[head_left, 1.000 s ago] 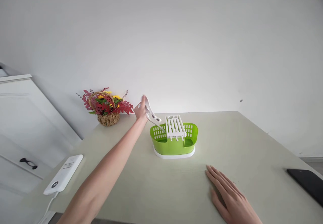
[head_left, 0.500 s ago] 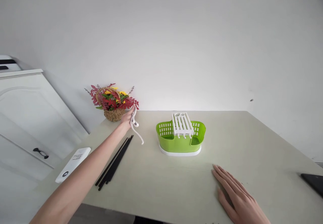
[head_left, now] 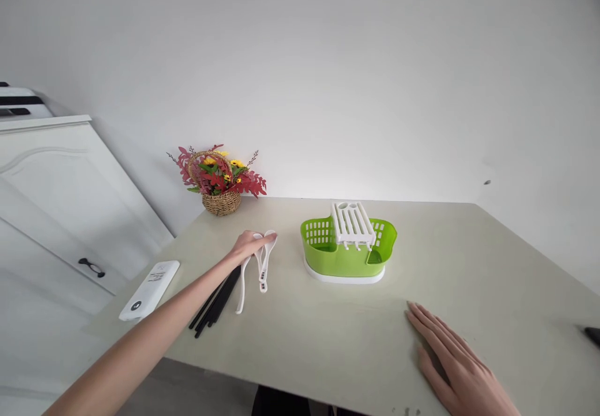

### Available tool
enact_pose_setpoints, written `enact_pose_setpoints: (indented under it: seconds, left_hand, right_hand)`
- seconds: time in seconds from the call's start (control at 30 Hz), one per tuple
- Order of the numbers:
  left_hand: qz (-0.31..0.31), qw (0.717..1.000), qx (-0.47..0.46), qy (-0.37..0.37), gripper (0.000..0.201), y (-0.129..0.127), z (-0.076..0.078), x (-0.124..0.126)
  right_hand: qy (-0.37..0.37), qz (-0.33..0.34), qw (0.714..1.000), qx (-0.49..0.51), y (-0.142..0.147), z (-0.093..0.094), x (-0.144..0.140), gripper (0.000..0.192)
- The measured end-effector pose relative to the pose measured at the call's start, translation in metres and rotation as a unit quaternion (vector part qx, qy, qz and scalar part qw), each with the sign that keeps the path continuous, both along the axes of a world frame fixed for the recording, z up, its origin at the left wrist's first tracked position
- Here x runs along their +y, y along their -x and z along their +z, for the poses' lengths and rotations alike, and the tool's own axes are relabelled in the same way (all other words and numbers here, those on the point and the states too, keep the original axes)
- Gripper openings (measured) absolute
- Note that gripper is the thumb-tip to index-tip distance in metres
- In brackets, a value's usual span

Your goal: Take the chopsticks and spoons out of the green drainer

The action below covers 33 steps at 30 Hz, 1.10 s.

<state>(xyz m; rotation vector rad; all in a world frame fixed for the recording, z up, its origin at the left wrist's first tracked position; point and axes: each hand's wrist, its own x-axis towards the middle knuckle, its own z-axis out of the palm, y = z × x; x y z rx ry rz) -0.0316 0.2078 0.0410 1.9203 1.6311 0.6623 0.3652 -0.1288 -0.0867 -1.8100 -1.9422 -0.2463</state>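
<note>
My left hand (head_left: 247, 245) is closed around several white spoons (head_left: 265, 258), low over the table. Their handles point toward me, and one longer curved handle (head_left: 241, 292) hangs apart on the left. Just left of the spoons lies a bundle of black chopsticks (head_left: 216, 303), partly hidden by my forearm. A green cutlery basket (head_left: 344, 263) on a white base stands at the middle of the table, with a white slotted rack (head_left: 354, 223) and small hooks across its top. My right hand (head_left: 457, 360) rests flat on the tabletop, holding nothing.
A wicker basket of artificial flowers (head_left: 222, 203) stands at the back left by the wall. A white power bank-like box (head_left: 150, 290) lies near the left edge. A black object (head_left: 593, 335) shows at the far right. A white cabinet (head_left: 70, 197) adjoins the table's left side.
My left hand has come down and toward me from beside the flower basket, bringing the white spoons next to the chopsticks. My right hand stays flat; the view has shifted slightly.
</note>
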Motion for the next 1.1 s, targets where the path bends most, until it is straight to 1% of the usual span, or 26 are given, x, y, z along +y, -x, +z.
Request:
enact_pose_setpoints:
  seconds: [0.1,0.2,0.3,0.4,0.53,0.7,0.9,1.0,1.1]
  left_hand:
    - [-0.026,0.997,0.066,0.017,0.061,-0.005,-0.003,-0.004]
    - [-0.037,0.993,0.109,-0.003,0.062,-0.01,-0.007,-0.007]
    - [-0.062,0.988,0.141,-0.018,0.064,-0.013,-0.012,-0.008]
    - [-0.077,0.985,0.153,-0.018,0.064,-0.014,-0.017,-0.009]
    - [-0.079,0.982,0.169,-0.029,0.063,-0.014,-0.02,-0.011]
    - [-0.068,0.979,0.187,-0.053,0.06,-0.019,-0.018,-0.017]
    - [-0.063,0.973,0.206,-0.085,0.039,-0.026,-0.015,-0.029]
    - [-0.058,0.963,0.246,-0.09,0.041,-0.029,-0.015,-0.033]
    - [-0.041,0.954,0.285,-0.088,0.045,-0.033,-0.017,-0.035]
  right_hand:
    - [0.012,-0.005,1.0,0.005,0.001,0.001,-0.001,0.065]
    - [0.017,-0.006,1.0,0.01,0.001,0.0,-0.002,0.064]
    - [0.02,-0.006,1.0,0.013,0.001,0.0,-0.002,0.064]
    - [0.021,-0.003,1.0,0.021,0.001,0.0,-0.002,0.064]
    - [0.016,-0.004,0.999,0.03,0.002,0.0,-0.003,0.062]
    - [0.008,-0.003,1.0,0.023,0.001,0.0,-0.002,0.061]
    - [0.013,-0.003,1.0,0.019,0.002,0.003,-0.003,0.061]
    - [0.011,-0.004,1.0,0.022,0.003,0.004,-0.003,0.06]
    - [0.012,-0.008,1.0,0.025,0.003,0.005,-0.002,0.058]
